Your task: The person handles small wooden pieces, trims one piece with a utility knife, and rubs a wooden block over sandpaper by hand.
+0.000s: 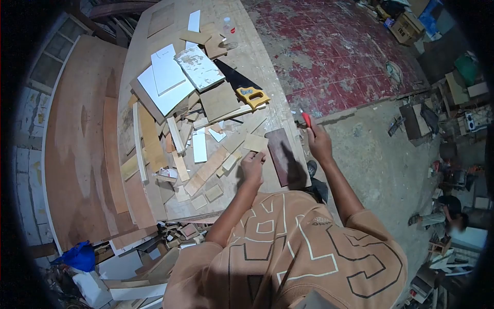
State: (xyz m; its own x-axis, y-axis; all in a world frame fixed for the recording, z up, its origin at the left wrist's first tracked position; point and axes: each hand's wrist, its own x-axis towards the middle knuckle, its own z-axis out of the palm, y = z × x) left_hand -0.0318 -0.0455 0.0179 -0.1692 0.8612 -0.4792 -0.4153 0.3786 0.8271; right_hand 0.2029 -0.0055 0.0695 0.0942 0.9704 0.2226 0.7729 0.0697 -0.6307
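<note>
At the near edge of the workbench (226, 203), my left hand (252, 167) has its fingers closed on the lower edge of a small, flat wood piece (255, 142). My right hand (320, 144) is raised past the bench's right edge, wrapped round a slim tool with a red handle (306, 119). A short pale tip shows at its upper end; its exact kind is unclear. Just right of my left hand lies a dark reddish-brown board (279, 154), partly in shadow. Small wood offcuts (214, 192) lie to the left.
A yellow-handled handsaw (249, 93), white boards (167, 77) and a clear bottle (229, 28) lie or stand farther up the bench. A large plywood sheet (77, 129) leans at left. Scrap wood (185, 232) is heaped below. Another person (447, 213) is at far right.
</note>
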